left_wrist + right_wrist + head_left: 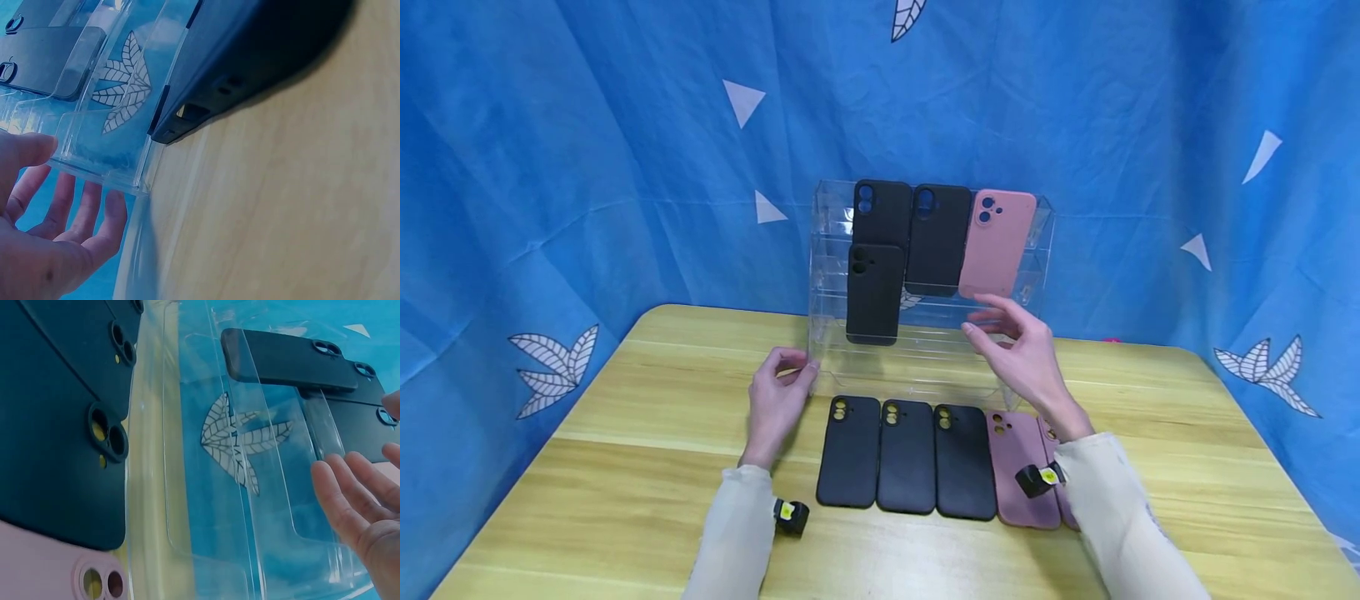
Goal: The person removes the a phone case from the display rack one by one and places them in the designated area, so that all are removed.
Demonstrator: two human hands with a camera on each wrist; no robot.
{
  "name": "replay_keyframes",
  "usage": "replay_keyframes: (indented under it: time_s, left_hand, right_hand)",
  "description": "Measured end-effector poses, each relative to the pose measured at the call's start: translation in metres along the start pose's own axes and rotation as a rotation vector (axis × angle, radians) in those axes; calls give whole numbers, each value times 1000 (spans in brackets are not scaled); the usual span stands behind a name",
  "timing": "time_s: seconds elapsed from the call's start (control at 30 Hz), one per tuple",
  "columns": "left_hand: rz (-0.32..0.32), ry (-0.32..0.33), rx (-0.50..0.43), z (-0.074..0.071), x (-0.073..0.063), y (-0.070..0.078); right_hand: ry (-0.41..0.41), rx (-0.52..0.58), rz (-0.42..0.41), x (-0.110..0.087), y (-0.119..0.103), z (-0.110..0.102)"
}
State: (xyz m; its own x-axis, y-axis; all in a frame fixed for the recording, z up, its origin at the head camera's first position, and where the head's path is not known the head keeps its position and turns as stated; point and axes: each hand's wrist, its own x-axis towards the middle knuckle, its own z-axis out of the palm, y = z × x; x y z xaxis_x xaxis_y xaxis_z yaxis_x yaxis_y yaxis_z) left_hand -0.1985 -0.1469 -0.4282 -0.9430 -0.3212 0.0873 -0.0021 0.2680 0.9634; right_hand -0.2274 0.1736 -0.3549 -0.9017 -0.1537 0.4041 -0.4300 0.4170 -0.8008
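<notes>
A clear tiered display rack (940, 342) stands on the table. My left hand (778, 400) grips its left side edge, thumb at the front and fingers around the outer side in the left wrist view. Two black phone cases (938, 242) and a pink phone case (1000, 246) lean on the upper tier. Another black case (875, 300) sits lower at the left, overlapping the one behind it. In front of the rack's right half, my right hand (1026, 354) hovers just below the pink case, fingers loosely bent with nothing between them.
In front of the rack, three black phone cases (907, 458) lie in a row on the wooden table (647, 467). Beside them are a pink case (1022, 483) and a second pink one, partly hidden under my right wrist. A blue patterned curtain (647, 150) hangs behind.
</notes>
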Motion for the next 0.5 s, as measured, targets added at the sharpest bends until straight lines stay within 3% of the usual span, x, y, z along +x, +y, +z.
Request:
replay_keyframes:
  time_s: [0.5]
  left_hand:
    - [19,8,0,1,1,-1]
  right_hand:
    - [-5,11,-24,17,-7,21]
